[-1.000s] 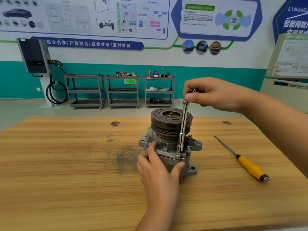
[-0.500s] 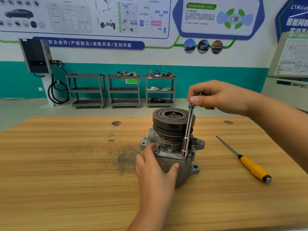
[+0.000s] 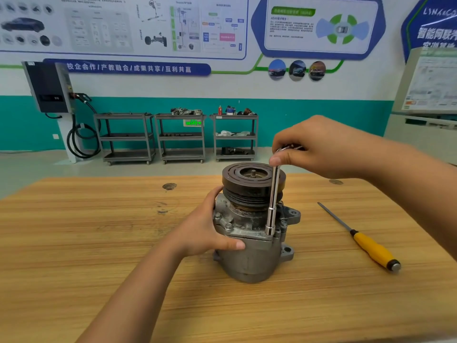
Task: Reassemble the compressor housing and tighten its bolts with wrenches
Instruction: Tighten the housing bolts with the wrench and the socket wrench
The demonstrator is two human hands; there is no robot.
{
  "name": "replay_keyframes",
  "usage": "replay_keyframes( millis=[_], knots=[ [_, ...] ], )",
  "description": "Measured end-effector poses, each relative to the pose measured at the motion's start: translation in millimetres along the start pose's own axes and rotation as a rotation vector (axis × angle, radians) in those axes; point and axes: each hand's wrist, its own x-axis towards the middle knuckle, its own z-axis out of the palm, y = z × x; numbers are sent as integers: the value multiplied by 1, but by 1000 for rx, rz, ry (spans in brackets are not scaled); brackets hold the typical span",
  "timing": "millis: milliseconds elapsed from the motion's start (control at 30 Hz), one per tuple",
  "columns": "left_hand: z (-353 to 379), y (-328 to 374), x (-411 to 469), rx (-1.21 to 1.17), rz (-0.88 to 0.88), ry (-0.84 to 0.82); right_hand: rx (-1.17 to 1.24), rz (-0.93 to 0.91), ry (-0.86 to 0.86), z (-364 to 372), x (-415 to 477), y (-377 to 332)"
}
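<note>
The compressor (image 3: 249, 253) stands upright at the centre of the frame on the wooden counter (image 3: 99, 243), pulley end up. The pulley (image 3: 244, 186) is dark and grooved, with a short shaft stub at its centre. Below it sits the grey housing flange. Two bolts (image 3: 228, 226) show on the left front of the flange, heads up. Mounting ears project from the right side of the housing.

The wrench (image 3: 273, 201), a bright metal shaft with a socket at its lower end, stands almost vertical in front of the right edge of the pulley. The socket rests on the front right of the flange; what it covers is hidden.

The right hand (image 3: 319, 147) enters from the right edge of the frame. Its fingers are curled round the top of the wrench, and the thumb lies against the upper shaft. The handle is mostly hidden inside the grip.

The left hand (image 3: 205, 229) enters from the lower left. It grips the left side of the housing, thumb across the front just below the flange, fingers reaching round toward the pulley. The hands are apart, each clamped on its own part.

A screwdriver (image 3: 371, 246) with a yellow handle lies on the counter, right of the compressor and well apart from it, tip toward the upper left. No hand touches it.

Three grey carts (image 3: 181, 137) stand along the teal wall in the upper centre. A charger (image 3: 49, 87) with a coiled cable stands at the upper left. Posters (image 3: 148, 23) cover the top of the frame.
</note>
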Motion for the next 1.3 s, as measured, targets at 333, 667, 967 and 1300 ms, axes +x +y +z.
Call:
replay_keyframes(
  millis=[333,667,967,1300],
  knots=[
    [12,10,-9,132,-37,159,-157,182,71,6,-6,-7],
    [54,28,-30,366,-240,483,98,108,12,-21,-19,14],
    [48,31,-42,306,-215,457,220,-51,-23,2,-13,-3],
    [40,27,-47,379,-137,465,234,-17,-95,0,1,0]
  ],
)
